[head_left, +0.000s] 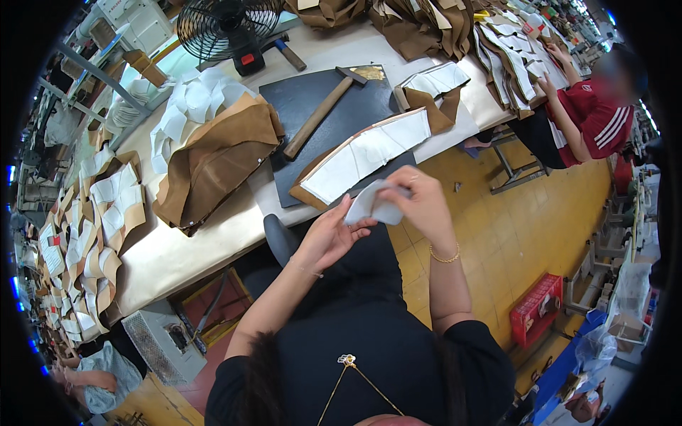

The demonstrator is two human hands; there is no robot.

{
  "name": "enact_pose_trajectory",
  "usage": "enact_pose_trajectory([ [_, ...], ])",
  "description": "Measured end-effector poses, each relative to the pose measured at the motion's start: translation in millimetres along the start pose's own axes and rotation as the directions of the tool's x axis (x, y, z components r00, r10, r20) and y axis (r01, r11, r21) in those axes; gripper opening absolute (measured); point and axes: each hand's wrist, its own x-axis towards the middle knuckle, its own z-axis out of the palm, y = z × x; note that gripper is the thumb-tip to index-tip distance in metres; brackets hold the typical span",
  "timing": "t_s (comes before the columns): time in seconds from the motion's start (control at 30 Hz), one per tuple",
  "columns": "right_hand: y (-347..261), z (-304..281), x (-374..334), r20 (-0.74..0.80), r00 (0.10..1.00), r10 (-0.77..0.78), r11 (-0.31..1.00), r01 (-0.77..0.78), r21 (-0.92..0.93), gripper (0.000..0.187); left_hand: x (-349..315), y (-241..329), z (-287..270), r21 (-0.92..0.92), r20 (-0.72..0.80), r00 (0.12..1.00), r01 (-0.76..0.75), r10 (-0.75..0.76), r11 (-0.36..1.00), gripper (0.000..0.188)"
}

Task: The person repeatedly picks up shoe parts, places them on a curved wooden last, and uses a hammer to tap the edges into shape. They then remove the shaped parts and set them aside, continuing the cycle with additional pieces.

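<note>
Hands: both of mine are raised over my lap, in front of the table edge. My left hand [328, 238] lies palm up with the fingers loosely curled, its fingertips touching the lower edge of a small white fabric piece [374, 204]. My right hand [420, 202] pinches the upper right corner of that same piece between thumb and fingers.

Work table: the long cream-topped table [185, 248] runs in front of me, with a dark cutting mat [316, 89] on it.

Brown stacks: a thick pile of brown fabric panels [217, 160] sits left of the mat, with loose white cut pieces [192, 99] behind it. More brown and white bundles [92, 213] fan out along the far left.

Nearest stack: a brown-backed stack topped in white lining [362, 156] lies on the mat just beyond my hands.

Hammer: a wooden-handled hammer [323, 110] rests diagonally on the mat.

Fan: a black desk fan [231, 28] stands at the far edge.

Co-worker: a person in a red top [593, 117] works at the right end of the table.

Progress: I judge this an early to middle point. Only one white piece is in my grasp, off the table, and many stacks look unfinished. I cannot tell which are done.
</note>
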Motion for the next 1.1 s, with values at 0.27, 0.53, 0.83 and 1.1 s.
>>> enact_pose_trajectory([
  [0.27, 15.0, -42.6, -14.0, -0.445, 0.876, 0.188, 0.982, -0.169, 0.083, 0.013, 109.9, -36.5, -10.0, -0.397, -0.056, 0.998, -0.029, 0.007, 0.917, 0.034],
  [0.53, 56.1, -52.6, -27.5, -0.393, 0.890, 0.233, 0.907, -0.053, 0.417, 0.023, 115.3, -25.5, 12.0, -0.330, -0.169, 0.971, -0.217, 0.168, 0.919, 0.018],
  [0.83, 20.5, -35.5, -3.1, -0.359, 0.917, 0.175, 0.735, 0.121, 0.667, 0.019, 11.8, 84.0, 93.0, 0.165, 0.015, 0.748, -0.656, 0.663, 0.737, 0.034],
  [1.1, -12.7, 9.5, 0.7, -0.134, 0.977, 0.167, 0.899, -0.095, 0.427, 0.019, -24.2, 61.4, 35.6, 0.411, -0.182, 0.822, -0.435, 0.540, 0.801, 0.041],
])
